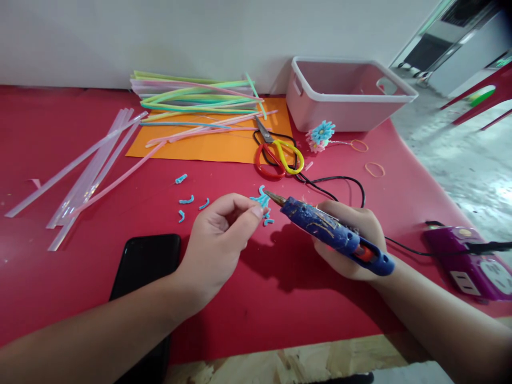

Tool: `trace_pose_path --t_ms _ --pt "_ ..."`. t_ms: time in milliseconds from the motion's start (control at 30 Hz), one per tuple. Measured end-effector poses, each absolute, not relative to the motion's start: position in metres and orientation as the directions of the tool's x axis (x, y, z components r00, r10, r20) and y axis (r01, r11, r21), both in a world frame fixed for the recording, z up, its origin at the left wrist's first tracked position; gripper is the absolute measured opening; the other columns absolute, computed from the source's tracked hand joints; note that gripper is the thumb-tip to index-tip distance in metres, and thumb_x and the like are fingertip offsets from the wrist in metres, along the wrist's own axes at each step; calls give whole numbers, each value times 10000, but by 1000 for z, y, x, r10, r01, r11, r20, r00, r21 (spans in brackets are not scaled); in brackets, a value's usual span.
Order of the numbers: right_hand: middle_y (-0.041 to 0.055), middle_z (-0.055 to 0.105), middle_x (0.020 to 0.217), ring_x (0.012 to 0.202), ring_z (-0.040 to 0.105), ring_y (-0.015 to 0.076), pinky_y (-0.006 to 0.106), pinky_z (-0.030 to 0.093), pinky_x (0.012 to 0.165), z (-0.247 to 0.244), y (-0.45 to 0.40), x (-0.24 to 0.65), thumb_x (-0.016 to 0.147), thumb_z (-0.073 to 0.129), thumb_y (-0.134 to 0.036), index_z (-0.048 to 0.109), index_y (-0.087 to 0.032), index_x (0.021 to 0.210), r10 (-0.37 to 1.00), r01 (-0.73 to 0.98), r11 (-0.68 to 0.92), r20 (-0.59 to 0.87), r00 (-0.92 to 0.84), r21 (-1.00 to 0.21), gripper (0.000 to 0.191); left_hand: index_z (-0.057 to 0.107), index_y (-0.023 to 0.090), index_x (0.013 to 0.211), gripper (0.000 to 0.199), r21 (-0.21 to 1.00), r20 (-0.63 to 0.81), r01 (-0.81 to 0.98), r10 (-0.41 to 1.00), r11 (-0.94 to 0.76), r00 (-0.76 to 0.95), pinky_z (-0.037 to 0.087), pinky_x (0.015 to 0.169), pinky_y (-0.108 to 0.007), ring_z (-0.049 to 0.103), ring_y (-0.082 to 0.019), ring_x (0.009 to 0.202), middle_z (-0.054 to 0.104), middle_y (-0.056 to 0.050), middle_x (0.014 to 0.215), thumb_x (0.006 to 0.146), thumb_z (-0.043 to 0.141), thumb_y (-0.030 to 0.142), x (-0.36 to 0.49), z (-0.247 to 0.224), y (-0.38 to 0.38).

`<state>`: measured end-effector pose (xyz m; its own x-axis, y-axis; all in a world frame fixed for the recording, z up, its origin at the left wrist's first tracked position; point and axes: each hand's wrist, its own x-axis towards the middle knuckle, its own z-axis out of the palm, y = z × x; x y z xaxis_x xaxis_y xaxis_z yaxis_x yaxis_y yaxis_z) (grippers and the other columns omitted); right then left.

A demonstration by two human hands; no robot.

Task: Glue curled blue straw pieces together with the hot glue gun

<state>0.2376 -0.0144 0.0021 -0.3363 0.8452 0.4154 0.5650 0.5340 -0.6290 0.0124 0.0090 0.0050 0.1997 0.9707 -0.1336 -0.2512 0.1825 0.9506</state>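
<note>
My left hand [224, 240] pinches a small blue straw flower [261, 199] between thumb and forefinger. In my right hand [356, 234] is a blue hot glue gun [324, 223], its metal tip pointing left and close to the flower; I cannot tell whether the tip touches it. Several short curved blue straw pieces [186, 200] lie on the red table to the left of the flower, and a small blue piece [269, 221] lies just below it. The finger on the trigger is hidden behind the gun.
Scissors [267, 137] lie on orange paper [192, 149], with coloured straws [200, 96] behind. Clear glue sticks [88, 170] are at left, above a black phone [148, 261]. A pink basket [340, 109], a finished-looking flower [322, 130] and a purple power strip [472, 261] stand right.
</note>
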Motion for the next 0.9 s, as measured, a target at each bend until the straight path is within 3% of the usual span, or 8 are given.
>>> trace_pose_path --t_ms 100,333,567,900 --pt "-86 443 574 424 345 76 218 346 420 0 -14 239 744 617 -115 492 -245 816 846 575 532 411 -338 -622 194 670 205 720 163 952 -128 -251 972 176 197 274 450 -191 349 -22 476 534 82 638 880 682 179 12 6 9" --pt "-35 569 666 523 525 122 252 407 506 -7 -14 243 745 625 -151 553 -245 925 811 665 569 467 -353 -484 215 672 203 720 177 955 -139 -233 971 183 193 258 437 -184 345 -21 476 540 74 648 896 671 196 12 4 10" --pt "-64 497 610 431 355 88 240 369 461 -5 -16 241 775 613 -157 549 -242 916 821 673 554 458 -342 -490 177 680 211 741 163 953 -158 -222 964 205 212 285 454 -182 353 -31 484 517 72 639 903 680 232 11 4 10" --pt "-57 532 634 439 381 90 245 369 463 -5 -17 241 738 634 -145 554 -243 913 837 648 539 429 -341 -537 216 729 223 788 111 974 -124 -166 976 154 177 325 504 -235 382 -61 499 592 58 658 893 700 247 11 3 10"
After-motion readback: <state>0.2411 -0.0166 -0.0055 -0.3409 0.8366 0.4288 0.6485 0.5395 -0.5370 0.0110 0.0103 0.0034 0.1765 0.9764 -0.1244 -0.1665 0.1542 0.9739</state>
